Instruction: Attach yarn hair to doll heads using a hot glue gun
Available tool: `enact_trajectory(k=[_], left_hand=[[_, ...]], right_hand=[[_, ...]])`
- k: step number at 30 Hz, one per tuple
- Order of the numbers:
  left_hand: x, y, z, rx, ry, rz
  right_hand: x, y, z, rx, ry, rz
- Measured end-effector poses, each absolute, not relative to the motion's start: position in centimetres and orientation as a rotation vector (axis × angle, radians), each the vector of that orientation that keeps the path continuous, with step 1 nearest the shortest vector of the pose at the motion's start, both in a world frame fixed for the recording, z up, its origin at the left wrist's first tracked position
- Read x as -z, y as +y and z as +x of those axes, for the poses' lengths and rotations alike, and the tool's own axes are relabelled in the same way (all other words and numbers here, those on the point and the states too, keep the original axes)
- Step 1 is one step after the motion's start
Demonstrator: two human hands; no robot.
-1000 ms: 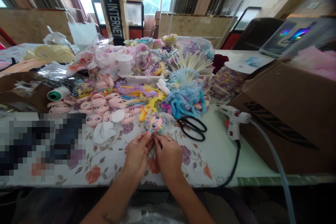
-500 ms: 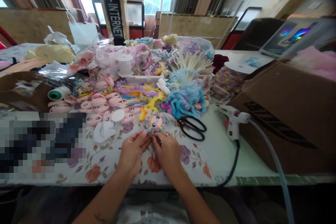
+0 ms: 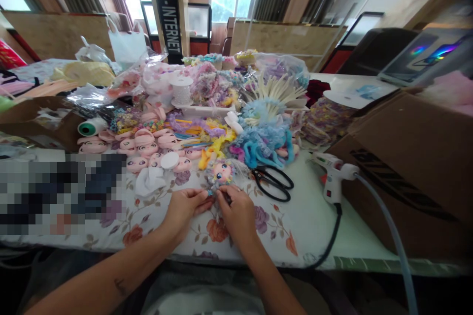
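A small doll (image 3: 222,172) with a painted face and pale fluffy hair lies on the flowered cloth, just beyond my fingertips. My left hand (image 3: 187,205) is closed in a pinch at its lower edge, with a tiny blue piece (image 3: 210,192) at the fingertips. Beside it, my right hand (image 3: 236,209) pinches at the underside of the doll, fingers bent together. What exactly lies between the right fingers is hidden. Black-handled scissors (image 3: 273,183) rest to the right of the doll, and a white round lid-like disc (image 3: 170,160) lies to the left.
Several pink doll faces (image 3: 148,147) lie to the left. Blue curly yarn (image 3: 264,133) and yellow strips (image 3: 216,150) sit behind the doll. A glue gun (image 3: 332,177) with a hose stands at the right by a cardboard box (image 3: 406,172). A thread spool (image 3: 182,91) stands further back.
The whole view has shifted slightly, so things appear further right. My left hand has drawn a little away from the doll, with the tiny blue piece now showing at its fingertips.
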State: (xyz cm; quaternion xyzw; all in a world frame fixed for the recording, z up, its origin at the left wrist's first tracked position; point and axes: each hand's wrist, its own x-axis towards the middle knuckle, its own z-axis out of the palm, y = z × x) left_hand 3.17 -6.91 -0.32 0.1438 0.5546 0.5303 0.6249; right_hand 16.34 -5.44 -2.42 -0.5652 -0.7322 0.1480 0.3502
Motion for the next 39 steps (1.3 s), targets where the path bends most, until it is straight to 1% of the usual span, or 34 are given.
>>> enact_trajectory(k=[8, 24, 33, 39], left_hand=[[0.5, -6.7, 4.2, -1.264, 1.282, 0.278], [-0.3, -6.3, 5.7, -1.296, 1.322, 0.196], [-0.1, -6.2, 6.2, -1.306, 1.320, 0.181], [-0.1, -6.1, 6.4, -1.318, 1.323, 0.196]], right_hand=[[2.6, -5.4, 16.4, -0.555, -1.797, -1.456], [2.8, -5.2, 16.7, -0.549, -1.743, -1.340], [3.0, -5.3, 17.0, -0.425, -1.855, -1.337], [2.2, -5.1, 17.0, -0.519, -1.864, -1.363]])
